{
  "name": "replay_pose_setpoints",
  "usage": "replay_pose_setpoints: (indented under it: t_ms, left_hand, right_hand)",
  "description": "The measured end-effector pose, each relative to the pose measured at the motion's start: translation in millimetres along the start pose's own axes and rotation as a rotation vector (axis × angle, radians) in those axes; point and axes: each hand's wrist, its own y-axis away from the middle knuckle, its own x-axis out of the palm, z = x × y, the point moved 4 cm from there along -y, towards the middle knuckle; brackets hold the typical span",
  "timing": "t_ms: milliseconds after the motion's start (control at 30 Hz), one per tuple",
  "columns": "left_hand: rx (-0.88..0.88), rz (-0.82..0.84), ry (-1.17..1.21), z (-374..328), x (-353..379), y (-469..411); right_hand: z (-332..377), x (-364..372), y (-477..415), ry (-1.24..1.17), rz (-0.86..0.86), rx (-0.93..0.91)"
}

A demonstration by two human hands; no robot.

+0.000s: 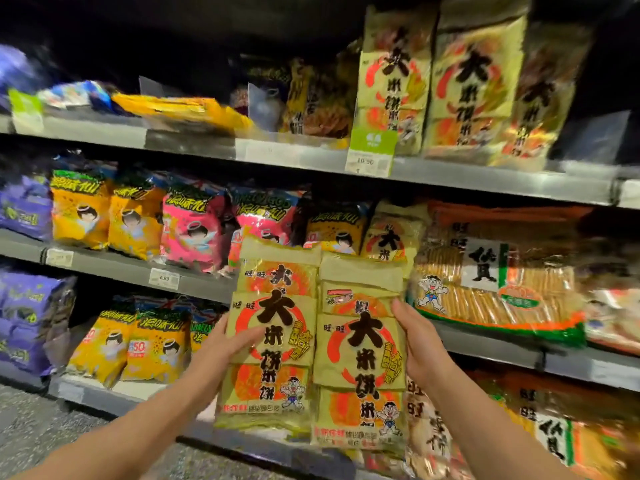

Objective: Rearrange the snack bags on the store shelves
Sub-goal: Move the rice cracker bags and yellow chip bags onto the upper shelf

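Left hand (232,344): arm raised, fingers gripping the left rice cracker bag (273,334) by its edge.
Right hand (417,344): arm raised, clasping the right rice cracker bag (360,355) by its edge.

Grey metal shelves (485,178) ran in tiers across the scene, sloping down toward the right. The space above the top tier was dark, almost black, while the lower tiers were brightly lit from the front. Clear plastic dividers (154,90) stood on the upper tier. A green and white price tag (372,152) hung on its front rail, and smaller white labels (163,278) sat lower down. At near left lay a speckled grey floor (41,427).
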Motion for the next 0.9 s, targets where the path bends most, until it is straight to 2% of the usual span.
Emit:
replay_pose_setpoints:
  t_ms: [233, 367, 467, 567, 700, 900]
  left_hand:
    - [0.219, 0.106, 0.03, -99, 89, -29]
    - [0.201, 0.2, 0.03, -139, 147, -45]
    - [0.267, 0.204, 0.043, -164, 181, -61]
    - [0.344, 0.242, 0.042, -186, 225, -73]
    - [0.355, 0.228, -0.034, -208, 272, -102]
    - [0.468, 0.182, -0.069, -247, 307, -142]
  right_hand:
    - [133, -35, 19, 0.072, -0.159, -0.249]
    - [199, -57, 27, 0.114, -0.246, -0.383]
    - [241, -74, 31, 0.149, -0.28, -0.452]
    - [274, -99, 30, 0.156, -0.315, -0.486]
    - [309, -124, 27, 0.128, -0.372, -0.514]
    - [348, -137, 15, 0.121, -0.488, -0.615]
